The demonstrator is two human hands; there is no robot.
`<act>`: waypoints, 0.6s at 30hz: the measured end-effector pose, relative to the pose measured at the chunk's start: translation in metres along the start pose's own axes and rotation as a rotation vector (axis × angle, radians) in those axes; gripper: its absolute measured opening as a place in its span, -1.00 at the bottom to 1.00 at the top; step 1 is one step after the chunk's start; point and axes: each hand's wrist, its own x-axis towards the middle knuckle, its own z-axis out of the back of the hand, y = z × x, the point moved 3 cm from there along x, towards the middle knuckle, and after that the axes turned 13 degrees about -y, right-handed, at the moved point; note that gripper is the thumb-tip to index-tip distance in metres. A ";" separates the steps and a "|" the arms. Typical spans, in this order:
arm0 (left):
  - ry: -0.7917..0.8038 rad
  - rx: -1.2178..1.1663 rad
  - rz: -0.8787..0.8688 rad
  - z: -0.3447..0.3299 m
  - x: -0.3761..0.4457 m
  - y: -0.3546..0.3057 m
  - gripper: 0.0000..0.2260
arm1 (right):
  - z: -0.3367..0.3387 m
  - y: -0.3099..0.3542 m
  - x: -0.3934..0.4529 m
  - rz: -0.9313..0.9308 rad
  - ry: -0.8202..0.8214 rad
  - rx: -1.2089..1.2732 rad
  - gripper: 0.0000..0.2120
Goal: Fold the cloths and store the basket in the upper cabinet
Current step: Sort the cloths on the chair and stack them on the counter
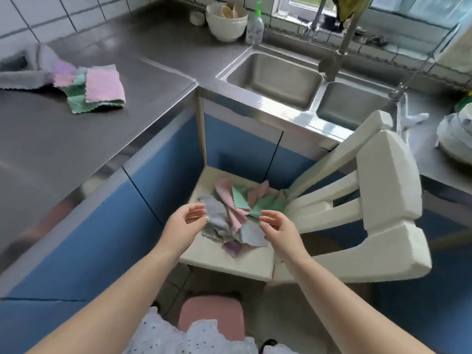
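A loose heap of unfolded cloths [235,213], pink, green, grey and lilac, lies on the seat of a white chair [388,180] in front of the sink cabinet. My left hand [187,221] hovers at the heap's left side, fingers apart and curled, close to a grey cloth. My right hand [277,226] hovers at its right side, fingers apart, near a green cloth; neither hand clearly grips anything. A stack of folded cloths [99,88], pink on top of green, rests on the steel counter [76,139] at upper left. No basket can be made out.
A grey towel [28,70] lies beside the folded stack. A double steel sink [275,77] with a tap sits behind the chair. A white bowl [226,21] and a spray bottle [255,24] stand by the tiled wall. Dishes [457,134] sit at the right edge.
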 end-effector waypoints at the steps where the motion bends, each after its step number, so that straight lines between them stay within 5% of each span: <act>1: -0.012 0.000 -0.001 -0.005 0.005 0.002 -0.77 | -0.002 -0.004 0.010 0.002 0.015 -0.004 -0.81; 11: 0.134 0.152 -0.038 -0.076 0.116 0.134 -0.72 | -0.090 -0.104 0.108 0.168 -0.010 -0.281 -0.68; 18: 0.205 0.431 -0.326 -0.146 0.168 0.222 -0.55 | -0.142 -0.174 0.174 0.323 -0.071 -0.467 -0.62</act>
